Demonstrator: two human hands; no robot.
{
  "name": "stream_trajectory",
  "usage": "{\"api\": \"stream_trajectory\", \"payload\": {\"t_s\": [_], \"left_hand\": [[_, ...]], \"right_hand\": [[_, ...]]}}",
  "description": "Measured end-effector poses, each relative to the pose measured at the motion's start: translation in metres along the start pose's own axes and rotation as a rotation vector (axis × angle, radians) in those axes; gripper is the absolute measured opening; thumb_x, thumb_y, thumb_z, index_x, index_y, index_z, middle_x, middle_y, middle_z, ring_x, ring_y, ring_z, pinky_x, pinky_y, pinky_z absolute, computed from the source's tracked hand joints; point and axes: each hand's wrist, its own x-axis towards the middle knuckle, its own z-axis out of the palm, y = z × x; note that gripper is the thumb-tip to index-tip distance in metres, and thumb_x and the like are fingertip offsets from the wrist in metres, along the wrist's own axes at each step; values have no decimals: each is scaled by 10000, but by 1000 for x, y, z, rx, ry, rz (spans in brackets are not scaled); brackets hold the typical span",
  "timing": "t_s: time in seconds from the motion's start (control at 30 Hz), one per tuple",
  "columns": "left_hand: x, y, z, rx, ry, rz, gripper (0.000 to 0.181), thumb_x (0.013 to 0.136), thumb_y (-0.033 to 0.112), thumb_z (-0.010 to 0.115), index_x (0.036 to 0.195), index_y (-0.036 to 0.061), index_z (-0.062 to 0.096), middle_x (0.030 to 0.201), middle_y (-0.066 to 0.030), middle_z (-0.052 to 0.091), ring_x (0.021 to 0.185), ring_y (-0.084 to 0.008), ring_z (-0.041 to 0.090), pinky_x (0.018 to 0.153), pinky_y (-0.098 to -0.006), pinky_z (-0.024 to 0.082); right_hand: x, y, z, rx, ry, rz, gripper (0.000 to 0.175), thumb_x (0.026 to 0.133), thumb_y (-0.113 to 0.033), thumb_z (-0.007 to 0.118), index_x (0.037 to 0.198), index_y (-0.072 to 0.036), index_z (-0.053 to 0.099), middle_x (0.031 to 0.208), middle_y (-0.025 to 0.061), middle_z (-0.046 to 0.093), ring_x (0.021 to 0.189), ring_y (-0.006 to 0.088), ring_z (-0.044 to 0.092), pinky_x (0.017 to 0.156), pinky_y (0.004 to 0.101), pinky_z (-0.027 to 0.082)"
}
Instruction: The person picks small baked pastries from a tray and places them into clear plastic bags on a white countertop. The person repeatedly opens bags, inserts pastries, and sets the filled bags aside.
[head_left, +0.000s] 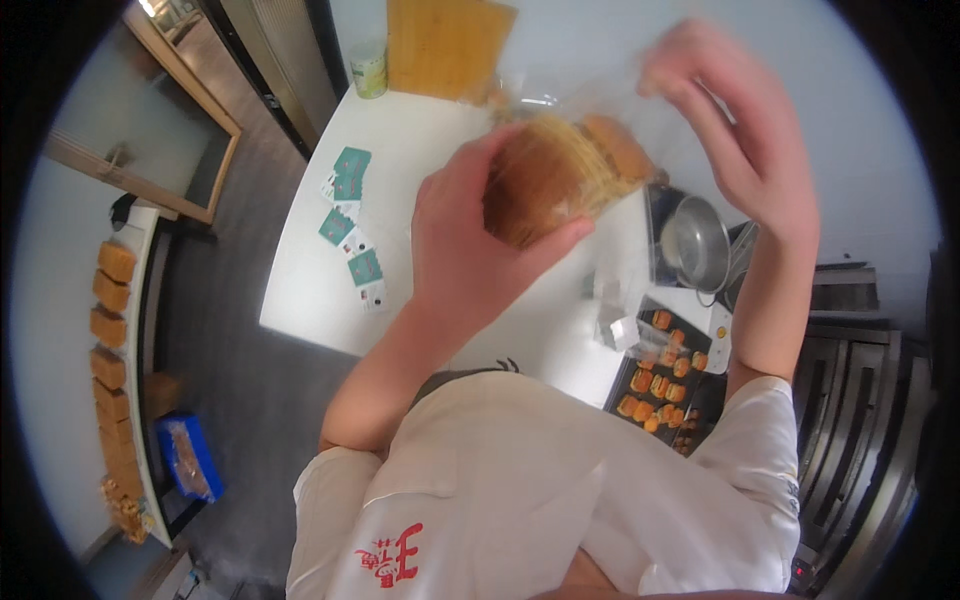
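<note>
My left hand (465, 240) grips a browned bread loaf (534, 176) from its left side, raised over the white table. A pale yellow, shredded-looking band runs between this loaf and a second browned bread piece (616, 146) on its right. Clear plastic wrapping (540, 97) shows around the bread, blurred by motion. My right hand (739, 127) is up at the right, above the wrapping, with bent fingers and the fingertips near the thumb. Blur hides whether its fingertips hold the plastic.
Printed green-and-white cards (351, 174) lie on the white table (300, 300). A wooden board (450, 45) and a tub (369, 71) stand behind. At right are a steel pan (701, 244) and small breads on a dark tray (660, 386). Boxes (111, 330) line the left shelf.
</note>
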Motion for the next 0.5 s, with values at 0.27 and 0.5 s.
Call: {"api": "stream_trajectory", "payload": {"t_s": [0.27, 0.5], "left_hand": [[78, -61, -68, 30, 66, 215, 798, 726, 309, 983, 1400, 71, 630, 1177, -117, 756, 994, -314, 742, 892, -428, 555], [105, -139, -101, -5, -47, 89, 907, 701, 230, 998, 1480, 39, 574, 1418, -162, 671, 1238, -337, 669, 1056, -441, 521]], "right_hand": [[90, 37, 43, 123, -19, 135, 75, 1034, -22, 627, 1029, -14, 701, 995, 109, 682, 948, 274, 667, 861, 353, 528], [136, 67, 99, 45, -126, 248, 50, 993, -35, 681, 1034, -43, 709, 1011, 104, 704, 954, 286, 682, 837, 369, 537]]}}
